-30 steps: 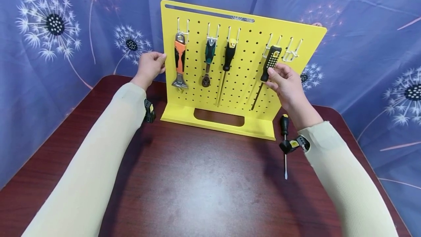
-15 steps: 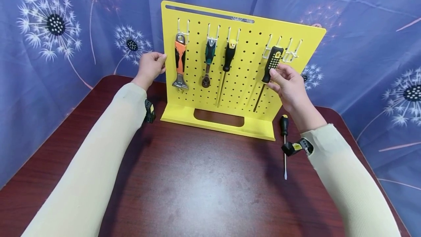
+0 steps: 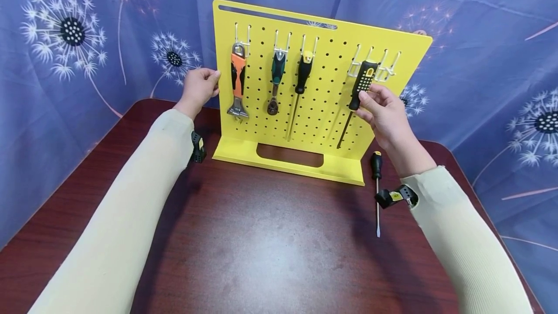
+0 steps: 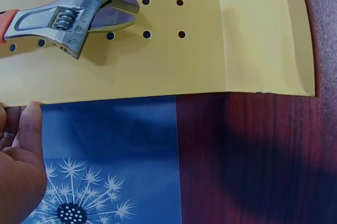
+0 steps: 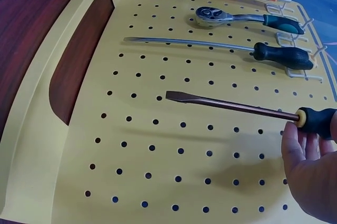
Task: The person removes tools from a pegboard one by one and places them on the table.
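Observation:
A yellow pegboard [image 3: 405,47] stands on the table. My left hand [image 3: 198,91] pinches its left edge between thumb and fingers, beside a hanging adjustable wrench [image 3: 238,76] with orange and black handle. My right hand [image 3: 385,115] holds a flathead screwdriver [image 3: 361,84] by the lower part of its black, yellow-dotted handle. The handle's top overlaps a white double hook [image 3: 356,64] in the head view, and the shaft slants down to the left. In the right wrist view the flat blade [image 5: 181,97] shows in front of the board.
A ratchet [image 3: 275,84] and a black-handled screwdriver [image 3: 304,74] hang in the board's middle. Another white hook [image 3: 385,71] carries nothing at the right. A second flathead screwdriver [image 3: 377,166] lies on the dark wood table [image 3: 261,236], partly behind the right wrist camera [image 3: 394,196].
My right hand has shifted slightly right with the screwdriver, and its tip has swung a little to the right. My left hand stays on the board's edge.

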`<state>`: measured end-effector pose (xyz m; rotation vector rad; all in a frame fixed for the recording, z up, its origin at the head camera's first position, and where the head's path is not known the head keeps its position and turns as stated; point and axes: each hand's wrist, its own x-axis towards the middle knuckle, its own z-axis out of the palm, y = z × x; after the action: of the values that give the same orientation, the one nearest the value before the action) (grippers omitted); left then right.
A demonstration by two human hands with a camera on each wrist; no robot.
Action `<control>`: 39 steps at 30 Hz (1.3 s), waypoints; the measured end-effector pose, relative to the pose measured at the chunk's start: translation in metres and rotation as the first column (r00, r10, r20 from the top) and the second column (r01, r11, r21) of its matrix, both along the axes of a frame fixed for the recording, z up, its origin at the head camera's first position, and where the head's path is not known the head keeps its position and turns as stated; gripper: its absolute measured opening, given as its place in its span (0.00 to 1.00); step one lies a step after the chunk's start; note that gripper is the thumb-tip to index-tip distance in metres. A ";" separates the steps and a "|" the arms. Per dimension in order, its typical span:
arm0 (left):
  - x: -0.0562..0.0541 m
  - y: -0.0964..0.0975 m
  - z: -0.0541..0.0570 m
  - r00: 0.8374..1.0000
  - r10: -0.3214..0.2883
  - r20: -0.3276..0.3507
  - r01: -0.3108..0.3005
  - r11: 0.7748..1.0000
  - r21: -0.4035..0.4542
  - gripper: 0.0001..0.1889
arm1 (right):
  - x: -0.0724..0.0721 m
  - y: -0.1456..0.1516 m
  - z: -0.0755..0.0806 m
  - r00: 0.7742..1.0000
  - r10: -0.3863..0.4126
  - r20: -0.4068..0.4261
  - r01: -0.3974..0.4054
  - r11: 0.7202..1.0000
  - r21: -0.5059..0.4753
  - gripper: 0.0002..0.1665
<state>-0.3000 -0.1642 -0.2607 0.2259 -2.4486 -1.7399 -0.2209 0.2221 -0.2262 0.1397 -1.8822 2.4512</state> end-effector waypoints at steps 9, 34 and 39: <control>0.000 0.001 -0.001 1.000 -0.001 -0.013 0.001 1.000 -0.008 0.21 | 0.008 0.004 -0.001 1.000 0.008 -0.014 -0.008 1.000 0.001 0.07; 0.000 0.001 0.000 1.000 -0.008 -0.001 0.008 1.000 -0.030 0.21 | 0.046 0.066 -0.033 1.000 0.016 -0.019 -0.017 0.998 -0.059 0.08; 0.000 0.001 -0.001 1.000 -0.010 -0.016 0.009 0.999 -0.046 0.21 | 0.050 0.084 -0.041 1.000 0.012 0.017 -0.011 0.999 -0.053 0.08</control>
<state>-0.3003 -0.1628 -0.2619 0.1952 -2.4785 -1.6809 -0.1706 0.3057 -0.2667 0.1276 -1.8255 2.5153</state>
